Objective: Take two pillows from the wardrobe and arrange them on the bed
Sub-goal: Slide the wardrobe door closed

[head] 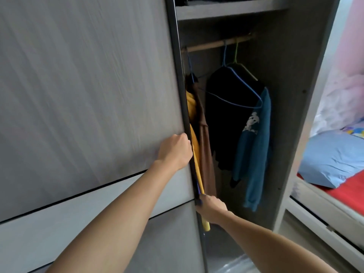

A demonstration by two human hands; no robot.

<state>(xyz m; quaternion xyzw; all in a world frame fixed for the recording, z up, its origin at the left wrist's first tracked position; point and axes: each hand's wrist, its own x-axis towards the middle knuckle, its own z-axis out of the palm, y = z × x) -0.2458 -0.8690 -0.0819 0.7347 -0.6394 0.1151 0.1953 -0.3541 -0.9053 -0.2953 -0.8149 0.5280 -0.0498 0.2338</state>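
Left hand [175, 150] curled on edge of sliding door [88, 95], fingers hidden behind it. Right hand [211, 209] lower on same edge, closed around it; maybe pinching yellow garment [195, 146] too, cannot tell.

Risk: yellow cloth beside both grips may catch in door; fingers may get pinched.

Wardrobe [291, 95] holds hanging clothes right of grips: brown, black, blue sweater [254, 146]. No pillows visible inside. Blue pillow [332, 158] far right on bed [344, 192].

Your left hand [176, 151] and right hand [211, 208] grip the wardrobe door [88, 95] edge at centre frame; a blue pillow [331, 158] lies far right.
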